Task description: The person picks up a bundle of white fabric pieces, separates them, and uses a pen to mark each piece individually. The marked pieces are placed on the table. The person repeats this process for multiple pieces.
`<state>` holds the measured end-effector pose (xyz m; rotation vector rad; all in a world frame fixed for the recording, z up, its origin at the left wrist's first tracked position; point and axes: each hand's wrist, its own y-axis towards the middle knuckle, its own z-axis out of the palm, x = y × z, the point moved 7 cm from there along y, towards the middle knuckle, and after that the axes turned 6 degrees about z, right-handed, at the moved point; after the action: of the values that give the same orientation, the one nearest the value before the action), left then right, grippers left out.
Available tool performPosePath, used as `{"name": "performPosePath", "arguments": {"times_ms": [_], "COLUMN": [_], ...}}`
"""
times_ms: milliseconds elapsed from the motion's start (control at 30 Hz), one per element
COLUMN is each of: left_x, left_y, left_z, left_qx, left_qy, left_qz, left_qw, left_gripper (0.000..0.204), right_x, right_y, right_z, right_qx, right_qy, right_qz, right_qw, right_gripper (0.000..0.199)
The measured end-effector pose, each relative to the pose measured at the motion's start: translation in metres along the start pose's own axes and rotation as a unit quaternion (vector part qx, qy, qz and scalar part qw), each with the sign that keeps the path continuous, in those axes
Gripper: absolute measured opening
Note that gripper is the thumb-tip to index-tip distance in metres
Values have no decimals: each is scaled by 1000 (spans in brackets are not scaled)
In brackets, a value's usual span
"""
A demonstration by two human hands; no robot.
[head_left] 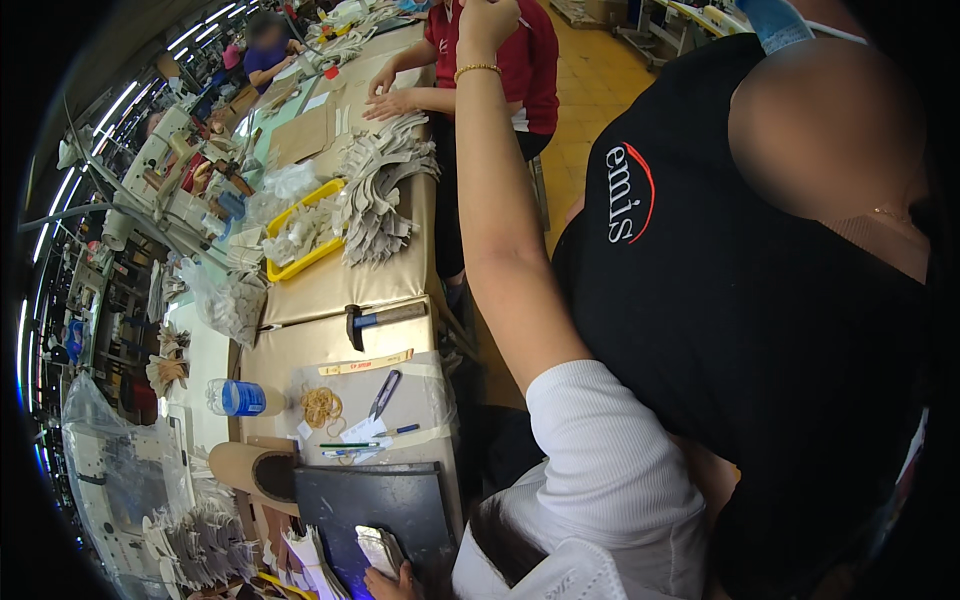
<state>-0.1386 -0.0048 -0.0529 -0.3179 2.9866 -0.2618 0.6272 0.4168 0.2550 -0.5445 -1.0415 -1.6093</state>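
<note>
At the lower edge my left hand (388, 584), partly cut off, closes its fingers round a small stack of pale cut pieces (380, 548), likely fabric. The stack lies over a dark flat board (372, 500) on the table. My right arm, in a white sleeve with a beaded bracelet at the wrist, stretches far forward. At the top edge my right hand (488, 24) is closed and raised; the frame cuts off its fingers, so whatever they hold is hidden. Beyond the board lie a pen (403, 430), a purple-handled cutter (384, 394) and rubber bands (321, 406).
A hammer (382, 318), a wooden ruler (366, 362) and a water bottle (240, 397) are on the table. Farther up stand a yellow basket (290, 262) and heaped fabric pieces (380, 190). A black-shirted person (690, 300) is close at right; a red-shirted person (535, 65) sits ahead.
</note>
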Motion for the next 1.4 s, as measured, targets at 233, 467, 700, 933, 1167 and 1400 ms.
{"name": "performPosePath", "arguments": {"times_ms": [233,467,700,933,1167,1400], "left_x": [-6,-7,-4,2,-11,-3], "left_y": [2,6,4,7,4,-4], "left_z": [-1,0,3,6,-2,6], "left_qx": [-2,25,27,-15,20,53], "left_qy": [-1,-11,-16,-23,-47,-45], "left_qz": [1,-1,-12,15,6,-38], "left_qw": [1000,1000,999,1000,999,997], "left_gripper": [78,78,77,76,74,86], "right_x": [8,7,14,26,88,122], "right_y": [0,10,-8,-17,-100,-182], "right_z": [-11,-4,1,5,43,50], "right_qx": [-25,-23,6,55,390,471], "right_qy": [22,-20,6,28,256,372], "right_qz": [-47,-61,-55,-47,-54,26], "right_qw": [998,998,998,997,883,799], "right_gripper": [26,28,27,26,25,16]}}
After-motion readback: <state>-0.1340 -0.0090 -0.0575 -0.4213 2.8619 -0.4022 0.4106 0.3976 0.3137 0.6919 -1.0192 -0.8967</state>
